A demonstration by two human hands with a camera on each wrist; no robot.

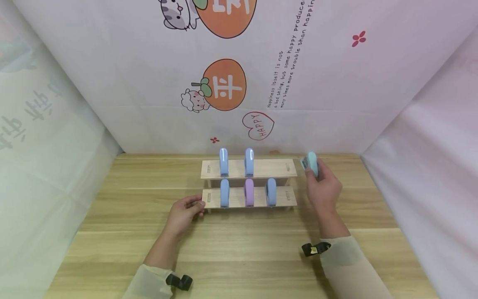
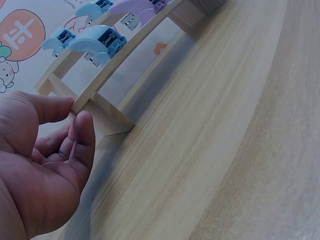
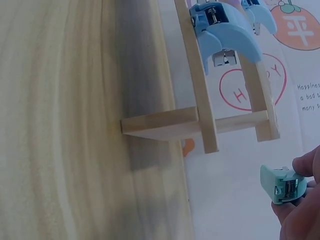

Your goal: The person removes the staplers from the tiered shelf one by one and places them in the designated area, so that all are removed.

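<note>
My left hand point(image 1: 181, 216) pinches the left end of the lower front wooden shelf point(image 1: 236, 202), thumb and finger at its corner. To the right of the two-tier rack, my right hand point(image 1: 325, 189) holds a mint-green stapler point(image 1: 313, 163) between thumb and fingers, in the air beside the upper shelf's right end. On the front shelf stand a blue stapler point(image 1: 224, 193), a purple stapler point(image 1: 249, 192) and another blue stapler point(image 1: 271, 192). Two blue staplers, the left one point(image 1: 223, 162) and the right one point(image 1: 249, 162), stand on the upper back shelf point(image 1: 272, 168).
The rack stands on a wood-grain table point(image 1: 239, 253) near its back edge. Behind it rises a white printed cloth point(image 1: 317, 108), with white cloth sides at left and right. Dark straps with small cameras sit on both wrists.
</note>
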